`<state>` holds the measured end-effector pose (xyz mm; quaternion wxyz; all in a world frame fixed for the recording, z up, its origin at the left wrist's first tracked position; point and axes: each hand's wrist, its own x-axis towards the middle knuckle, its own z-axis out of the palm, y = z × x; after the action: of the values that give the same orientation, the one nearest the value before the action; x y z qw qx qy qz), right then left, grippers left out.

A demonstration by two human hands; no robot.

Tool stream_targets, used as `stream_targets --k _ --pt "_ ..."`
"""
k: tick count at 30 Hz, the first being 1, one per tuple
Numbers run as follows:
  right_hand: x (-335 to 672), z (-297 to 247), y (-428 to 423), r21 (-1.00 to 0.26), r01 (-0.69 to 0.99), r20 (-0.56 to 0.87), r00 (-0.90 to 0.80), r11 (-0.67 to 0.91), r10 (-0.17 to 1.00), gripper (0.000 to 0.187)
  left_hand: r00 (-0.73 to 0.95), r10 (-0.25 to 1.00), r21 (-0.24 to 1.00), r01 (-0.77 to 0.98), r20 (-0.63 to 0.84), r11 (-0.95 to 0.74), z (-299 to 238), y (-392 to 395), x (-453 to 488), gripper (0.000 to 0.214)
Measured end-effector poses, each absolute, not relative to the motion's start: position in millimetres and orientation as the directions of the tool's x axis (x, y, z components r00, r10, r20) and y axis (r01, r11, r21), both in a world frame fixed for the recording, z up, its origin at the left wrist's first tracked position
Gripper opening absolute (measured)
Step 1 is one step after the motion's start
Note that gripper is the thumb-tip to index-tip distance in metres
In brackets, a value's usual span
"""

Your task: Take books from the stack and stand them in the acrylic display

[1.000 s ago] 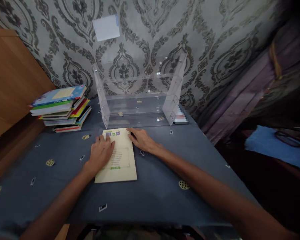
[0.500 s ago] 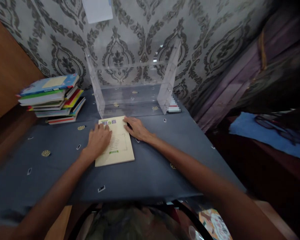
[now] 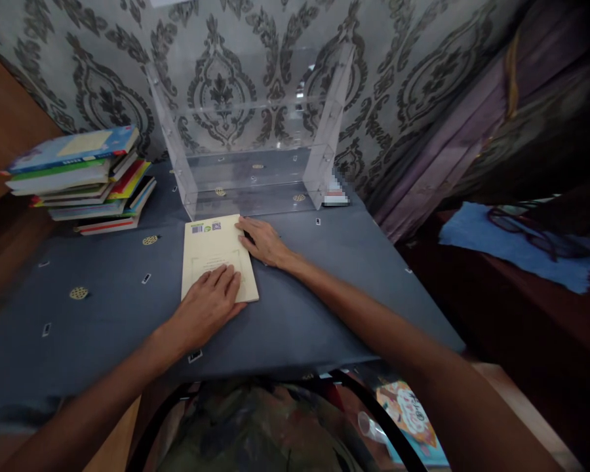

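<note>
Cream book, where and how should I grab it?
The cream book is probably best pinched at its long right edge, from the right: it lies flat on the table, and that edge's nearer stretch is bare, with the right grip farther along and the left grip on the cover.

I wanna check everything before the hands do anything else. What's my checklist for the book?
1. Cream book lying flat on the blue cloth: ok.
2. Left hand on the book: ok, over the part nearest the person.
3. Right hand at the book: ok, by its far right corner.
4. Clear rack upright: ok, standing just beyond the book.
5. Book stack neat: not ok, its edges stick out unevenly.
6. Pages inside undamaged: cannot tell, the cream book is closed.
</note>
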<state>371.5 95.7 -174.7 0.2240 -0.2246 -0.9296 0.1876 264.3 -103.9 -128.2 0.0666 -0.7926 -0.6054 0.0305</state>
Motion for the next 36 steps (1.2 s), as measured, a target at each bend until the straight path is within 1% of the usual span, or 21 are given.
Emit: stream_targets --k 4,7,10,12,16,20,23,26,31,36 --pt "383 -177 89 -0.491 0.301 0.342 -0.796 0.818 0.499 0.037 0.312 0.95 -0.168 0.938 0.023 -0.304 -126 -103 263 0.042" --pt "395 -178 81 -0.55 0.252 0.358 -0.79 0.796 0.497 0.033 0.339 0.94 -0.132 0.934 0.043 -0.331 -123 -104 261 0.037" --pt "410 -175 71 -0.625 0.15 0.399 -0.782 0.766 0.479 0.028 0.336 0.939 -0.09 0.94 0.075 -0.329 -120 -105 261 0.034" --pt "420 -171 62 -0.681 0.091 0.41 -0.775 0.727 0.481 0.027 0.339 0.937 -0.077 0.94 0.085 -0.333 -118 -105 260 0.034" --pt "436 -162 43 -0.775 0.048 0.365 -0.78 0.63 0.508 0.029 0.35 0.932 -0.064 0.936 0.09 -0.345 -115 -105 258 0.036" --pt "443 -157 31 -0.839 0.014 0.323 -0.791 0.544 0.519 0.03 0.341 0.936 -0.057 0.94 0.084 -0.337 -112 -103 257 0.036" --pt "444 -156 27 -0.862 0.009 0.308 -0.783 0.506 0.54 0.03 0.341 0.939 -0.052 0.94 0.046 -0.338 -107 -102 257 0.036" --pt "444 -155 24 -0.876 -0.023 0.326 -0.764 0.482 0.556 0.029 0.314 0.949 -0.03 0.949 0.021 -0.313 -105 -102 257 0.035" --pt "447 -148 20 -0.898 -0.074 0.337 -0.75 0.434 0.569 0.027 0.313 0.949 0.002 0.95 0.037 -0.314 -106 -101 255 0.036" --pt "450 -141 17 -0.891 -0.13 0.375 -0.751 0.434 0.544 0.025 0.334 0.942 0.025 0.942 0.031 -0.334 -105 -101 252 0.035"
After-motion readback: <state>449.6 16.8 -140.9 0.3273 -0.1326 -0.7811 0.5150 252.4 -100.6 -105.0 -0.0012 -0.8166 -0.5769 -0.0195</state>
